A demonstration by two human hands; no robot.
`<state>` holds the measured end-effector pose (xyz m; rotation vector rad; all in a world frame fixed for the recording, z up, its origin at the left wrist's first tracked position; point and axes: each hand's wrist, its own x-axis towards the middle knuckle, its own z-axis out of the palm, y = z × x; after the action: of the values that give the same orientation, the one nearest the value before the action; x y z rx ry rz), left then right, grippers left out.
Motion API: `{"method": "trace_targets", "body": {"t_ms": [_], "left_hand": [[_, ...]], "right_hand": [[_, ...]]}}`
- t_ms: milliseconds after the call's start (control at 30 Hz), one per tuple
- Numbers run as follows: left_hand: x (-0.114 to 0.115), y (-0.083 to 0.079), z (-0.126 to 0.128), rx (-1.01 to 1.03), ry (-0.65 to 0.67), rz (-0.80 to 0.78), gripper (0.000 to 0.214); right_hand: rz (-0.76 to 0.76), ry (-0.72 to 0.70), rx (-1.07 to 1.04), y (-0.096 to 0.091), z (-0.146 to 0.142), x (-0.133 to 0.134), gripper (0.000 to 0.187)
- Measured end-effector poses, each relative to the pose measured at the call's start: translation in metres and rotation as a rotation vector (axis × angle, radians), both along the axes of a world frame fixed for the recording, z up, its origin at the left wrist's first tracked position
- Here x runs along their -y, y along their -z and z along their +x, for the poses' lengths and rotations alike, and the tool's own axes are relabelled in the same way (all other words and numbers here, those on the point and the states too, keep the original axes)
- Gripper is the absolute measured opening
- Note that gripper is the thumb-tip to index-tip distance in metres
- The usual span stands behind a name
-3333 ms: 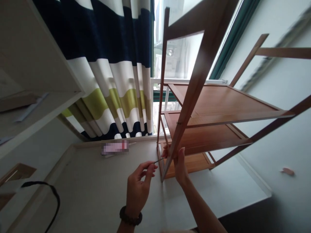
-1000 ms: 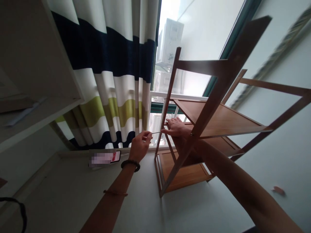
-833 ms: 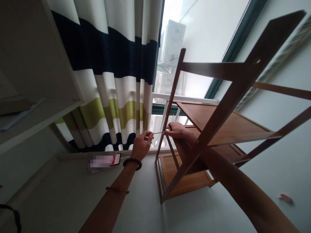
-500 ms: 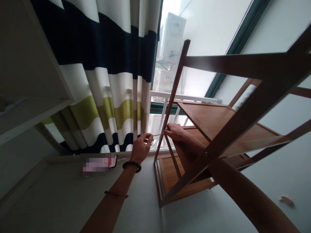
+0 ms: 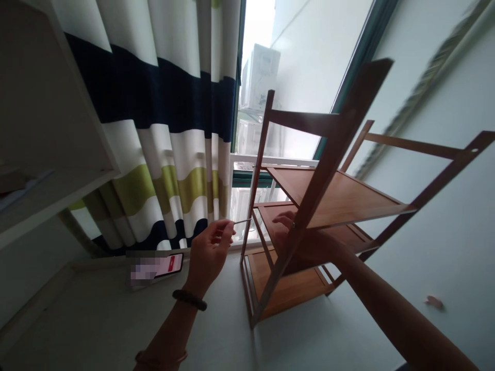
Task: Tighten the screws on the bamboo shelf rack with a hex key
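My left hand (image 5: 212,247) pinches a thin metal rod (image 5: 243,221), perhaps a hex key, between thumb and fingers. The rod points right, and its far end meets the far left post (image 5: 256,190) of a brown wooden shelf rack (image 5: 359,198). My right hand (image 5: 284,226) reaches in over the middle shelf, partly hidden by the near slanting post (image 5: 320,178). Its visible fingers are loosely bent and apart, with nothing seen in them. A small round bolt head (image 5: 293,225) shows on the near post.
A phone (image 5: 157,269) with a lit screen lies on the floor by the curtain (image 5: 166,139). At left juts a white shelf unit (image 5: 58,185). A window with a white railing (image 5: 294,162) stands behind the rack. A small pinkish piece (image 5: 435,301) lies at right.
My right hand has come off the far left post and drawn back toward the near post. My left hand with the rod has shifted slightly left and down. The view has shifted too.
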<state>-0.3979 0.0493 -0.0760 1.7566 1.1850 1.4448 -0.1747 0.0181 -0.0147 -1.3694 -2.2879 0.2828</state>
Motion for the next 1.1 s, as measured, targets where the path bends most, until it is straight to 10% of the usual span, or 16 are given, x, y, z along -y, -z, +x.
{"method": "trace_targets", "body": {"t_ms": [200, 467, 733, 1100], "left_hand": [[0.038, -0.026, 0.009, 0.110, -0.019, 0.077, 0.022], [0.065, -0.039, 0.008, 0.084, 0.025, 0.149, 0.016], [0.031, -0.052, 0.010, 0.110, -0.021, 0.169, 0.023], [-0.028, -0.073, 0.014, -0.077, -0.071, 0.268, 0.029]], "right_hand": [[-0.196, 0.023, 0.061, -0.047, -0.003, 0.065, 0.023], [-0.093, 0.109, 0.013, -0.095, 0.003, 0.090, 0.021], [0.250, 0.259, 0.125, -0.107, 0.010, 0.026, 0.024], [0.302, 0.168, 0.294, -0.091, 0.000, -0.066, 0.046]]}}
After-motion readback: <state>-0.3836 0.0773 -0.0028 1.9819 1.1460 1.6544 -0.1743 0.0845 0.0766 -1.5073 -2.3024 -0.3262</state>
